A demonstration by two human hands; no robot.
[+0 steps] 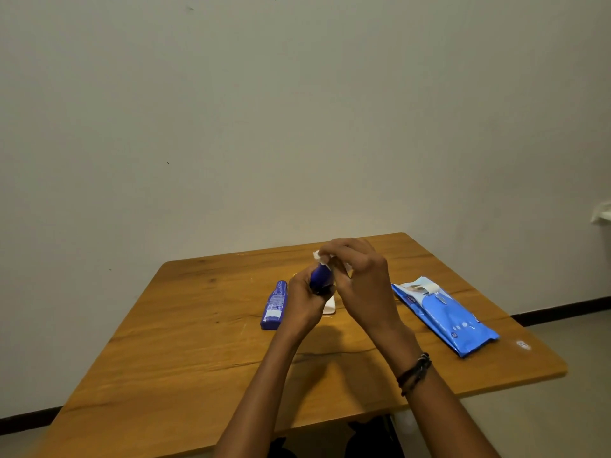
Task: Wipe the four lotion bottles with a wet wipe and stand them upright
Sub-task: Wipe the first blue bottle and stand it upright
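Mid-wipe, centre of the frame. Left hand clenched around the lower body of a blue bottle, held up off the desk and tilted away, so the top end sits free for cleaning. Right hand closed over that top end, fingers pinching a white wipe against it, a corner poking out above the knuckles. Held in the air rather than flat, likely so the wipe can go all the way round.

Second blue bottle lying on its side just left of the left hand, label up, untouched. Something pale and flat lying on the desk just under the hands, mostly hidden; possibly another bottle, hard to say. Fourth bottle not in sight.

Wipe pack lying flat at right of centre, flap peeled back, close to the right hand for a fresh sheet.

No bottle visibly standing upright so far. Early going, by the look of it.
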